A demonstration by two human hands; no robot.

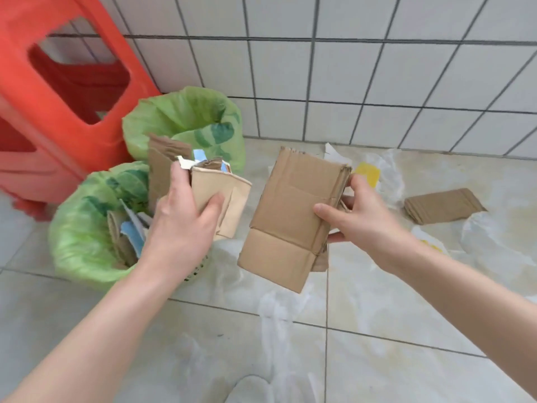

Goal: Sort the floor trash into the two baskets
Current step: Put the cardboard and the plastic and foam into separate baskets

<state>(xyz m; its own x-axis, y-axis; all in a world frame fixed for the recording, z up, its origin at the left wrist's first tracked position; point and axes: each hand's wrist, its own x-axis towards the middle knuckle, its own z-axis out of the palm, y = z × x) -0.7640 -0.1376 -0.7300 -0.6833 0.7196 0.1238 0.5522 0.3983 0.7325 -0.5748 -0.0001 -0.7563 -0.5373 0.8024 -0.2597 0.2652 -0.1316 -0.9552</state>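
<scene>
1. While gripping a bundle of paper scraps, left hand poised over near basket, green-lined, already part-filled with cardboard.
2. Right hand pinching flattened cardboard by its right edge, held above open floor.
3. Far basket against wall, beside red stool.
4. Folded cardboard and plastic bags lying right, bare tile ahead.

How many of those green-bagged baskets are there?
2. The far basket stands by the tiled wall, beside the red stool. The near basket is on the floor in front of it, partly hidden behind the left hand.
</scene>
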